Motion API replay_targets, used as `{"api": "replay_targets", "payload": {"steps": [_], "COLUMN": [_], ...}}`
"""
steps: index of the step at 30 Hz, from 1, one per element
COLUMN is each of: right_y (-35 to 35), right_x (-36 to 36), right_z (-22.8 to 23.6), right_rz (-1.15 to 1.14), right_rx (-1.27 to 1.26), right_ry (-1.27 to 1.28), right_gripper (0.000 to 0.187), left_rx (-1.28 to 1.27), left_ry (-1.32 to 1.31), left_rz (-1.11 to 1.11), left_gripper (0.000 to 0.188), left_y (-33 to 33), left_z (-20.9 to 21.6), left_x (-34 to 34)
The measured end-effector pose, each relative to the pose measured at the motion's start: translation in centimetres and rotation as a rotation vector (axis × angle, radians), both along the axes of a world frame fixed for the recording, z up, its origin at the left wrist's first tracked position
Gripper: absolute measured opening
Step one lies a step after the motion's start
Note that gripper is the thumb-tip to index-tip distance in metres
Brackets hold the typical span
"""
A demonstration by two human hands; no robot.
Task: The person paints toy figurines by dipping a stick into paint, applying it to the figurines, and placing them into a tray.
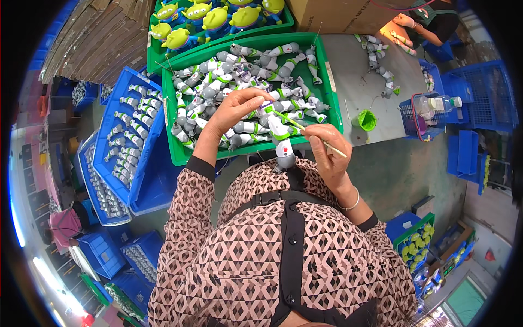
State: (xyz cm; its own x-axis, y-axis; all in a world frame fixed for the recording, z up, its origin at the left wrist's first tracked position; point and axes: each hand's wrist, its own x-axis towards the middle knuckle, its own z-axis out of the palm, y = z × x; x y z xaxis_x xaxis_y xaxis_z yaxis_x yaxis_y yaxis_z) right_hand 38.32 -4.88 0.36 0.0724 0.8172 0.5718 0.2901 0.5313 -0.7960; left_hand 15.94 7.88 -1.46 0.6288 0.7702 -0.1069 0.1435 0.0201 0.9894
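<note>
My left hand (235,111) pinches a white, green and grey toy leg (282,136) by its upper end, with the round grey end hanging toward me. Between the fingers of my right hand (330,153) is a thin paintbrush (298,124), its pale green handle slanting down to the right. The brush tip meets the toy near my left fingertips, at a green and purple patch. Just beyond both hands lies a green tray (333,109) heaped with similar toy legs. To the right stands a small cup (366,120) coated in bright green paint.
Another green tray (290,22) holds green-headed alien figures. At left, blue crates (101,155) carry rows of toy parts. A cardboard box (343,15) stands at the back. On the grey table (348,65) are more toy parts and a basket of bottles (430,106); a co-worker's hand (404,22) shows beyond.
</note>
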Motion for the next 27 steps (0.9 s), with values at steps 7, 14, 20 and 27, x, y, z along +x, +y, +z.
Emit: {"api": "replay_targets", "payload": {"steps": [7,14,20,27], "right_y": [-0.05,0.03,0.12,0.15], "right_x": [-0.06,-0.21,-0.23,-0.22], "right_z": [-0.12,0.0,-0.14,0.13], "right_rz": [0.0,0.002,-0.002,0.006], "right_rx": [-0.001,0.033,0.031,0.029], "right_ry": [0.002,-0.009,-0.014,-0.009], "right_gripper": [0.009,0.008,0.008,0.008], "left_rx": [0.001,-0.01,-0.01,-0.018], "left_ry": [0.003,-0.004,-0.01,0.0], "left_rz": [-0.005,0.001,0.0,0.005], "left_gripper": [0.032,0.032,0.033,0.032], "left_y": [0.03,-0.02,0.02,0.11], "left_z": [-0.08,0.04,0.08,-0.09], "left_x": [-0.02,-0.13,-0.14,-0.16]}}
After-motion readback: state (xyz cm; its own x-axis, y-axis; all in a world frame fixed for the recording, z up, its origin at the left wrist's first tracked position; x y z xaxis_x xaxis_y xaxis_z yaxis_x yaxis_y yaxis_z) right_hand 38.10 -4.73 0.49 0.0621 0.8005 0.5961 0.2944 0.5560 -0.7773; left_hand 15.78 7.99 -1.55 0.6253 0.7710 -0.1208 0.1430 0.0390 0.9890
